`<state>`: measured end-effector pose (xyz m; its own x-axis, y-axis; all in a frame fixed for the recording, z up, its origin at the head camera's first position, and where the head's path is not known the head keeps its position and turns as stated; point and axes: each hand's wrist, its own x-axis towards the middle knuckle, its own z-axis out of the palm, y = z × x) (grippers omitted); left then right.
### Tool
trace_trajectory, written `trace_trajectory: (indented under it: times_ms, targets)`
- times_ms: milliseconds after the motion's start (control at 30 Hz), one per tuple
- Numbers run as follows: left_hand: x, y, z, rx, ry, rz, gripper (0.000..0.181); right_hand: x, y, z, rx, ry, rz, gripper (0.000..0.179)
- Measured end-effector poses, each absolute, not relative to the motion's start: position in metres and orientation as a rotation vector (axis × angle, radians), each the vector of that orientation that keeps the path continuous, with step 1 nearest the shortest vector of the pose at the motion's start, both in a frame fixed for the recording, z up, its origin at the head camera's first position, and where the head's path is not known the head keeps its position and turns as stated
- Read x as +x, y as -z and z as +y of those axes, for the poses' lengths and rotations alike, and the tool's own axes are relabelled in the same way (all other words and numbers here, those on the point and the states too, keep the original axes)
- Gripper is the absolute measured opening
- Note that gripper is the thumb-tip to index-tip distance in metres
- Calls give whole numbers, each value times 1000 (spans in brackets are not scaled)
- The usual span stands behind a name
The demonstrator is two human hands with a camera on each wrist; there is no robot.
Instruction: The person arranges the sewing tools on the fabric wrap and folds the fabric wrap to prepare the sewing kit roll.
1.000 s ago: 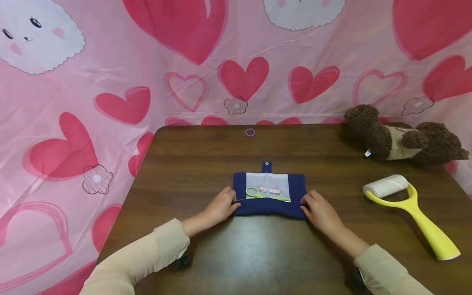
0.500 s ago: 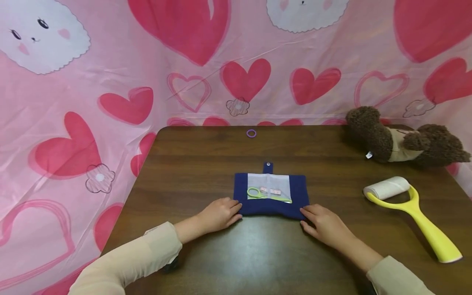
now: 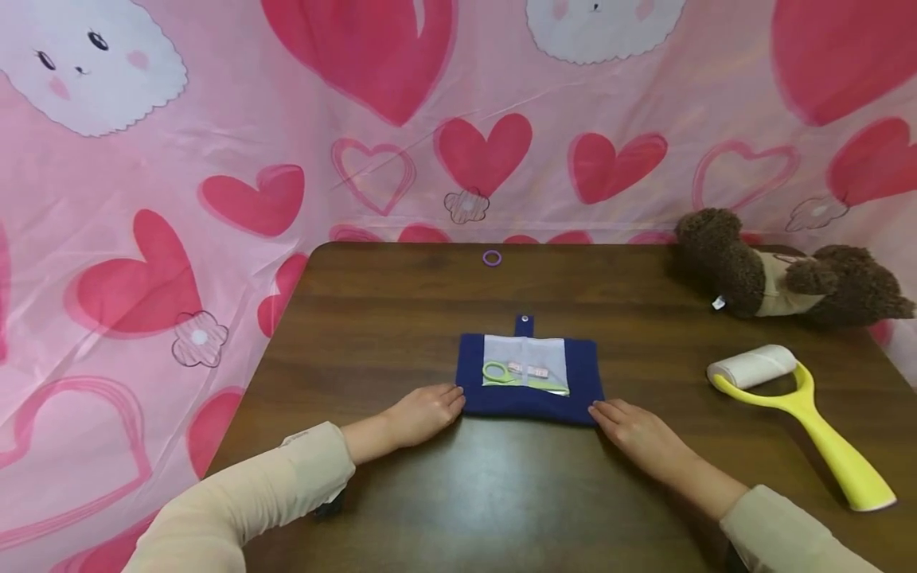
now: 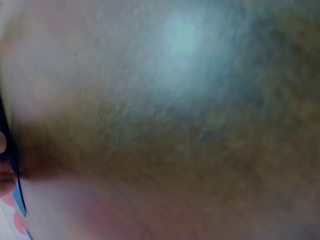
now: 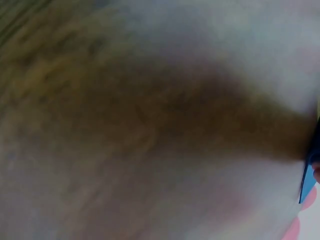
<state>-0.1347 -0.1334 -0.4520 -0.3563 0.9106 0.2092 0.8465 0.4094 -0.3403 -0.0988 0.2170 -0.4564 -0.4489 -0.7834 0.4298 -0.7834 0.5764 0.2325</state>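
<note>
Fingers, left hand (image 3: 424, 415): were unclenched, touching the near left corner of the navy pouch (image 3: 530, 405).
Right hand (image 3: 640, 434): touched its near right corner, fingers extended.
Pouch: lay on the brown surface (image 3: 494, 493).

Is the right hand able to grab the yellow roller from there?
Probably yes: the yellow roller lies to the right of the right hand and nothing stands between them, though the hand must first leave the corner of the blue pouch.
</note>
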Motion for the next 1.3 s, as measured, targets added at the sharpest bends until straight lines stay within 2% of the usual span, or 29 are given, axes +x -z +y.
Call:
trace_trajectory:
  times_ms: [100,200,267,333,500,667,833,1033,1300]
  targets:
    - [-140,453,-136,-1497,-15,-2390,14,-102,457,218,1236,-130,-2338,62]
    - [-145,452,-136,-1445,308,-2509,11,-104,452,217,1157,-341,-2423,25]
    - [-148,449,-135,-1376,504,-2598,11,-105,446,217,1058,-495,-2502,7]
    - [-152,445,-133,-1277,711,-2684,10,-108,439,216,932,-611,-2617,17]
    - [-163,439,-129,-956,1148,-2824,9,-118,428,215,554,-934,-2872,6]
    - [-176,435,-121,-659,1330,-2921,11,-130,424,214,295,-1136,-2939,13]
    - [-189,430,-109,-487,1370,-2925,15,-148,425,214,221,-1172,-2940,21]
    - [-201,431,-95,-366,1322,-2942,24,-170,434,213,148,-1125,-2929,22]
    - [-205,431,-87,-292,1196,-2990,23,-176,440,211,126,-1047,-2954,23]
